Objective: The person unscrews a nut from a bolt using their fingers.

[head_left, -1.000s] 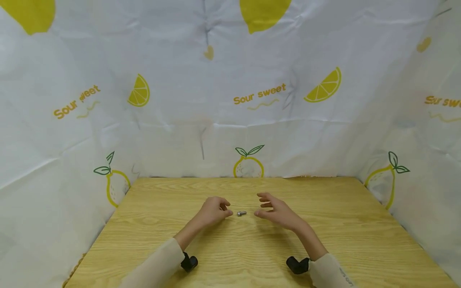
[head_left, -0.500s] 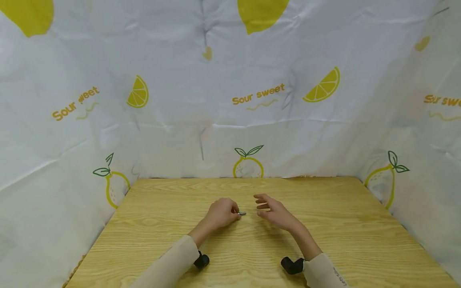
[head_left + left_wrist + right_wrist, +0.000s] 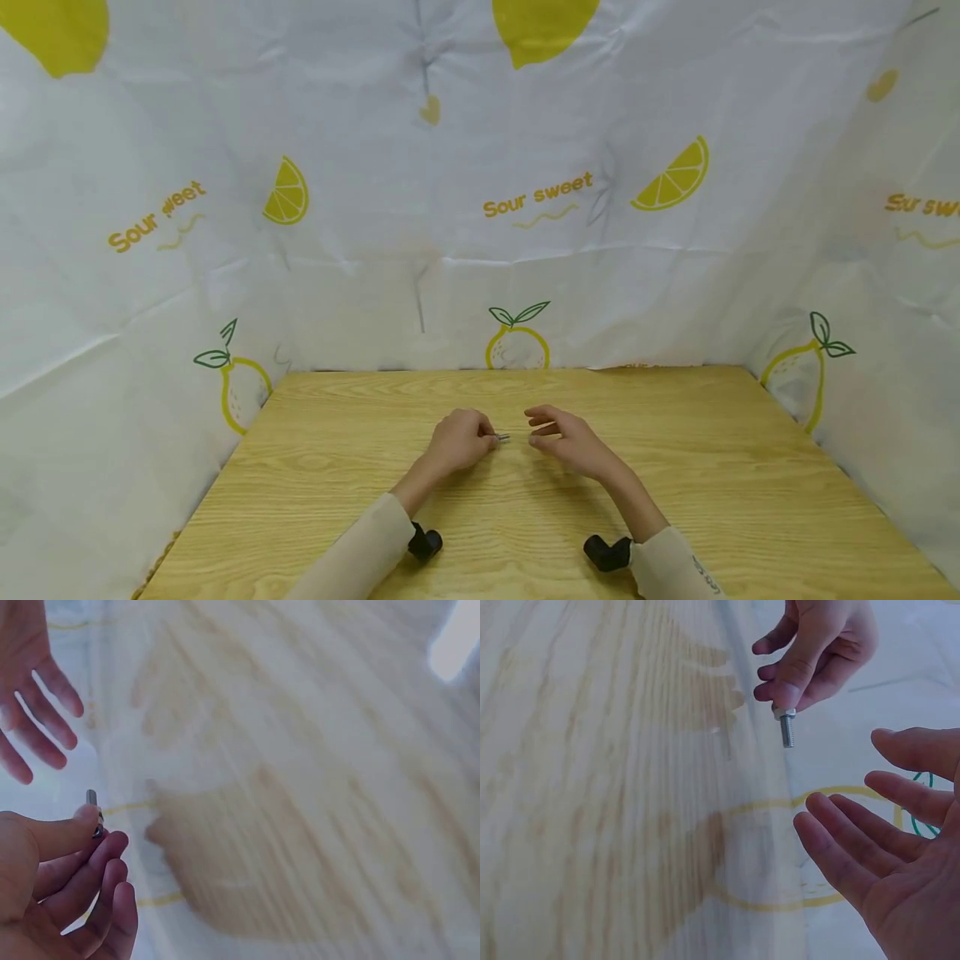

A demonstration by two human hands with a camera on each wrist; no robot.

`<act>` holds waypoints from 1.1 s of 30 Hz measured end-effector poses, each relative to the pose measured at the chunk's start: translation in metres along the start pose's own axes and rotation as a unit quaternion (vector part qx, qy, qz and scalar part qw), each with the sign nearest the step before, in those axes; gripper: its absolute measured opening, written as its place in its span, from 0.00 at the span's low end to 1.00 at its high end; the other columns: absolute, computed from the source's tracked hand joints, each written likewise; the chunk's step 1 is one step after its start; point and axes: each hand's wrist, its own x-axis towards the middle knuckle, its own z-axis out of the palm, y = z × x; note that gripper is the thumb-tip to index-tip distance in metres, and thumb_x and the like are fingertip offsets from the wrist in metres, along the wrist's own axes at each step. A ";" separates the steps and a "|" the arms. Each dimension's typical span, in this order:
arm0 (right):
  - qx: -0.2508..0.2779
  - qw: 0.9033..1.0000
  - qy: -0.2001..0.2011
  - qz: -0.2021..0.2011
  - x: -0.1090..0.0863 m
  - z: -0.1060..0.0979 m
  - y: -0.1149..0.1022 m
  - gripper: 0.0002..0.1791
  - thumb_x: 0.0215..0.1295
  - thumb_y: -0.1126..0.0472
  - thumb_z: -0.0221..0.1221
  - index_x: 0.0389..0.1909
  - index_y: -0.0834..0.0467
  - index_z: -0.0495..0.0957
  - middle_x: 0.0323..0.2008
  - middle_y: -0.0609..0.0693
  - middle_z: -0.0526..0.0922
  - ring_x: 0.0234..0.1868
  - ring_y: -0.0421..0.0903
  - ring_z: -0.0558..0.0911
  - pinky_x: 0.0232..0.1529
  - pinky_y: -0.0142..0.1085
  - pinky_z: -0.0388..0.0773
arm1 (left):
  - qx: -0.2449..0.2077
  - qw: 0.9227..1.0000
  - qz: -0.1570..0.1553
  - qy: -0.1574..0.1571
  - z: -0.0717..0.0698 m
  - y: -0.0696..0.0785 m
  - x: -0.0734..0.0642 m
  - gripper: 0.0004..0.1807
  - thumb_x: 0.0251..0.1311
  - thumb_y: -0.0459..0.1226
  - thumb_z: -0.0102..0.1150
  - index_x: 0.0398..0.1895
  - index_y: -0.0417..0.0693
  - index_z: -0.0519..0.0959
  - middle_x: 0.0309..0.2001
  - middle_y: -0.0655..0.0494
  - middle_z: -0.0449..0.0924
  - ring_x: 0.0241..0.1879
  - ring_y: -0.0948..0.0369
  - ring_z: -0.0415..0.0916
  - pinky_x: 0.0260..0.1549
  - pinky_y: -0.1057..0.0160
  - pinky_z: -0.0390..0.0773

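My left hand pinches a small silvery metal bolt by its thicker end, between thumb and fingertips, over the middle of the table. In the right wrist view, the bolt's threaded shank points out past the thumb, below a wider hex-shaped part; the rest is covered by the fingers. From the left wrist, the bolt shows as a short stub above the thumb. My right hand holds nothing; its fingers are spread and relaxed, a short gap from the bolt's free end.
The wood-grain table has a glossy surface that mirrors the hands. A white cloth with lemon prints hangs behind it and along both sides. Black wrist cameras sit under both sleeves.
My left hand has moved right, taken the bolt from the tabletop between thumb and fingers, and raised it slightly. The right hand has shifted only a little and stays empty.
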 end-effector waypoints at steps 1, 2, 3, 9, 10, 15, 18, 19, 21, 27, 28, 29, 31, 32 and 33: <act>-0.001 1.000 0.002 -0.004 0.001 0.000 -0.001 0.25 0.78 0.61 0.56 0.72 0.64 0.68 0.66 0.71 0.73 0.62 0.67 0.79 0.54 0.50 0.86 | -0.007 1.000 -0.001 0.000 -0.002 0.001 -0.001 0.06 0.66 0.43 0.69 0.35 0.53 0.90 0.32 0.62 0.87 0.28 0.67 0.77 0.28 0.64 0.77; -0.002 1.000 0.005 -0.005 0.001 0.000 -0.002 0.25 0.78 0.61 0.56 0.71 0.64 0.69 0.66 0.71 0.74 0.61 0.66 0.80 0.53 0.50 0.86 | -0.016 1.000 0.001 0.000 -0.004 0.001 -0.002 0.06 0.66 0.43 0.69 0.35 0.52 0.90 0.32 0.61 0.87 0.28 0.67 0.78 0.28 0.64 0.77; 0.000 1.000 0.010 -0.006 0.002 0.001 -0.004 0.24 0.78 0.60 0.56 0.71 0.64 0.70 0.66 0.71 0.74 0.60 0.65 0.81 0.52 0.50 0.86 | -0.027 1.000 0.003 0.000 -0.006 0.002 -0.003 0.07 0.67 0.42 0.68 0.35 0.51 0.90 0.32 0.61 0.87 0.27 0.67 0.78 0.27 0.64 0.77; 0.020 1.000 0.021 0.001 0.005 0.004 -0.013 0.28 0.78 0.52 0.57 0.71 0.65 0.70 0.62 0.68 0.77 0.54 0.61 0.84 0.51 0.52 0.87 | -0.097 0.995 0.032 0.017 -0.019 0.015 -0.011 0.07 0.68 0.40 0.67 0.38 0.47 0.89 0.32 0.57 0.88 0.27 0.68 0.78 0.26 0.67 0.78; 0.025 0.999 0.020 0.001 0.006 0.004 -0.014 0.29 0.78 0.51 0.58 0.71 0.65 0.70 0.61 0.68 0.78 0.54 0.62 0.85 0.51 0.52 0.87 | -0.106 0.993 0.039 0.024 -0.021 0.017 -0.013 0.07 0.69 0.40 0.66 0.38 0.47 0.89 0.33 0.56 0.88 0.27 0.68 0.78 0.26 0.68 0.78; 0.051 0.999 0.014 -0.002 0.008 0.006 -0.023 0.27 0.78 0.49 0.57 0.66 0.65 0.74 0.55 0.66 0.83 0.51 0.64 0.85 0.51 0.56 0.86 | -0.125 0.988 0.070 0.064 -0.026 0.025 -0.021 0.06 0.69 0.39 0.66 0.39 0.47 0.89 0.34 0.56 0.89 0.30 0.68 0.80 0.27 0.69 0.79; 0.055 0.998 0.005 -0.007 0.009 0.005 -0.029 0.24 0.78 0.49 0.57 0.60 0.65 0.78 0.49 0.64 0.86 0.48 0.65 0.86 0.48 0.58 0.85 | -0.120 0.984 0.096 0.089 -0.029 0.030 -0.026 0.06 0.68 0.38 0.66 0.40 0.46 0.89 0.34 0.56 0.90 0.30 0.69 0.81 0.29 0.71 0.79; 0.055 0.998 0.001 -0.009 0.009 0.005 -0.032 0.22 0.78 0.49 0.57 0.58 0.64 0.79 0.47 0.63 0.86 0.47 0.65 0.86 0.48 0.59 0.85 | -0.116 0.982 0.107 0.099 -0.030 0.031 -0.028 0.06 0.68 0.38 0.66 0.40 0.46 0.89 0.34 0.56 0.90 0.29 0.69 0.81 0.29 0.72 0.79; 0.051 0.999 -0.006 -0.013 0.010 0.004 -0.036 0.20 0.79 0.50 0.56 0.52 0.64 0.81 0.43 0.61 0.87 0.46 0.64 0.86 0.47 0.57 0.85 | -0.105 0.979 0.130 0.118 -0.032 0.034 -0.031 0.05 0.67 0.37 0.66 0.39 0.46 0.89 0.34 0.56 0.90 0.30 0.69 0.81 0.30 0.72 0.79; 0.037 0.998 -0.041 -0.034 0.010 0.000 -0.041 0.16 0.79 0.52 0.56 0.42 0.61 0.83 0.35 0.53 0.87 0.39 0.50 0.88 0.45 0.48 0.87 | -0.014 0.963 0.200 0.180 -0.035 0.042 -0.039 0.03 0.66 0.35 0.68 0.38 0.48 0.89 0.34 0.57 0.89 0.33 0.65 0.82 0.33 0.72 0.81; 0.037 0.997 -0.047 -0.039 0.010 0.000 -0.041 0.16 0.80 0.53 0.55 0.42 0.61 0.83 0.35 0.53 0.87 0.38 0.48 0.87 0.45 0.47 0.87 | 0.001 0.960 0.208 0.188 -0.035 0.043 -0.040 0.02 0.65 0.36 0.68 0.38 0.48 0.89 0.34 0.58 0.89 0.33 0.65 0.82 0.33 0.72 0.81; 0.039 0.997 -0.053 -0.043 0.010 -0.001 -0.042 0.16 0.80 0.53 0.55 0.42 0.61 0.83 0.35 0.53 0.87 0.38 0.47 0.87 0.46 0.47 0.88 | 0.012 0.958 0.214 0.193 -0.036 0.044 -0.041 0.02 0.66 0.36 0.68 0.38 0.49 0.89 0.34 0.58 0.89 0.33 0.65 0.82 0.33 0.73 0.81; 0.045 0.996 -0.062 -0.050 0.009 -0.003 -0.044 0.16 0.80 0.54 0.54 0.43 0.62 0.83 0.36 0.54 0.87 0.38 0.45 0.87 0.46 0.44 0.88 | 0.022 0.954 0.220 0.202 -0.038 0.045 -0.042 0.02 0.66 0.37 0.68 0.37 0.49 0.89 0.34 0.58 0.89 0.34 0.65 0.81 0.33 0.73 0.81; 0.047 0.995 -0.064 -0.052 0.009 -0.003 -0.045 0.16 0.81 0.54 0.54 0.44 0.62 0.83 0.37 0.54 0.87 0.38 0.45 0.87 0.45 0.42 0.88 | 0.024 0.953 0.224 0.205 -0.039 0.046 -0.043 0.03 0.66 0.37 0.68 0.37 0.49 0.89 0.34 0.58 0.89 0.34 0.65 0.82 0.33 0.73 0.81; 0.050 0.995 -0.067 -0.054 0.009 -0.004 -0.046 0.16 0.81 0.54 0.54 0.45 0.62 0.83 0.37 0.55 0.87 0.38 0.45 0.87 0.45 0.40 0.87 | 0.024 0.951 0.227 0.209 -0.041 0.047 -0.044 0.03 0.66 0.37 0.68 0.37 0.50 0.88 0.34 0.59 0.88 0.34 0.65 0.82 0.34 0.73 0.81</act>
